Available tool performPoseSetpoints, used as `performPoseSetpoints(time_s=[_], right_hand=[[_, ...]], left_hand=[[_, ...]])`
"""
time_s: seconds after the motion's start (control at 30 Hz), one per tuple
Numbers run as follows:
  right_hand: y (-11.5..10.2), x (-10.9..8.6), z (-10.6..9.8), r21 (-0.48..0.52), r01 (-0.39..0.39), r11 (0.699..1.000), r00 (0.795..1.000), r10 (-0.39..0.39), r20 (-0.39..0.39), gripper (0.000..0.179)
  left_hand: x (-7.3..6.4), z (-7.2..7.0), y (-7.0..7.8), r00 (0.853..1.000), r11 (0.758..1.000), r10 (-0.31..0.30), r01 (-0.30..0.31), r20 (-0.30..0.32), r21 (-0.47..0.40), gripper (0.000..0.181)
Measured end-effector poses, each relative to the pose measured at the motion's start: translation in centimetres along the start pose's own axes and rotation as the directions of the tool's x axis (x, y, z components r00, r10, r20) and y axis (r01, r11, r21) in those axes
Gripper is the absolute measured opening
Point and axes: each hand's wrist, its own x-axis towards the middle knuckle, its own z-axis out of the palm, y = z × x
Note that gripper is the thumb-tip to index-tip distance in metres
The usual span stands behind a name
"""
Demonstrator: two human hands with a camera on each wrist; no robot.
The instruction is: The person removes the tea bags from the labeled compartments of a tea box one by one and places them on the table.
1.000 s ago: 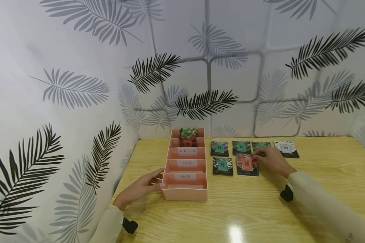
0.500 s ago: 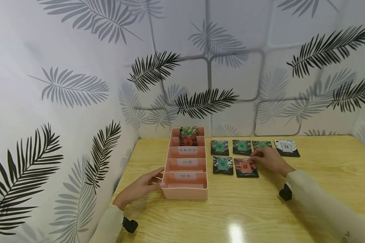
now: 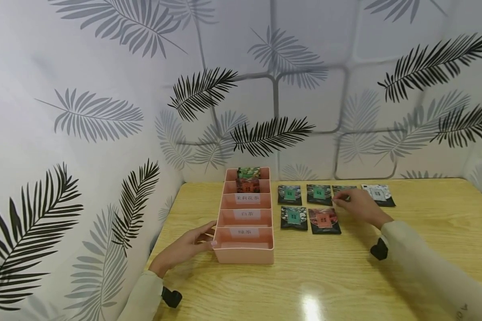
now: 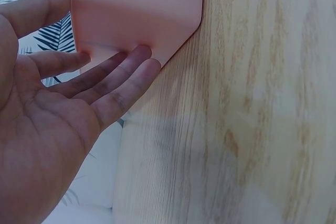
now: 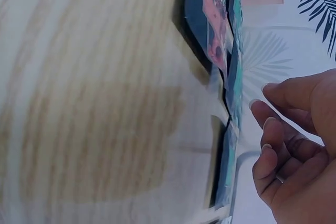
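A pink divided box (image 3: pixel 245 255) stands on the table. My left hand (image 3: pixel 189 248) touches its left side near the front corner; in the left wrist view its fingertips (image 4: pixel 142 52) lie against the smooth wall. My right hand (image 3: pixel 363 206) hovers with loosely bent fingers and nothing between them. Just left of it lies a red-labelled tea packet (image 3: pixel 325 220), flat on the table. The hand partly covers a green-labelled packet (image 3: pixel 342 189) behind it. In the right wrist view the right hand (image 5: pixel 299 145) is apart from the packets' edges.
Other tea packets lie around: green-labelled ones (image 3: pixel 289 195) (image 3: pixel 319 194) (image 3: pixel 293 218) and a white one (image 3: pixel 378 195) at the right. A green packet (image 3: pixel 248 173) and a red packet (image 3: pixel 247 185) stand in the box's rear slots. A patterned wall (image 3: pixel 305 165) rises behind the table.
The red-labelled packet, raised at its far edge a second ago, now lies flat. My right hand has released it and shifted slightly up and right. The left hand stays in place.
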Motion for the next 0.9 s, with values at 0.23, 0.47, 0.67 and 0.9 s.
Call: performPoseSetpoints(time_s=[0.23, 0.47, 0.67, 0.9], right_hand=[[-0.9, 0.6, -0.5, 0.048, 0.022, 0.999, 1.000, -0.022, -0.003, 0.019], [-2.4, 1.8, -0.1, 0.078, 0.051, 0.996, 0.999, -0.049, -0.018, 0.018], [-4.5, 3.4, 0.6, 0.064, 0.072, 0.995, 0.997, -0.070, -0.037, 0.013], [-6.8, 5.5, 1.9, 0.089, 0.100, 0.991, 0.994, -0.095, -0.062, 0.010]], left_hand=[[0.0, -0.3, -0.2, 1.000, 1.000, 0.007, -0.007, -0.004, 0.029, 0.065], [0.0, -0.3, -0.2, 1.000, 1.000, 0.012, -0.012, -0.003, 0.022, 0.065], [0.2, -0.2, -0.4, 1.000, 1.000, 0.011, -0.011, 0.000, 0.004, 0.065], [0.0, 0.0, 0.2, 1.000, 1.000, -0.002, 0.002, 0.004, -0.006, 0.066]])
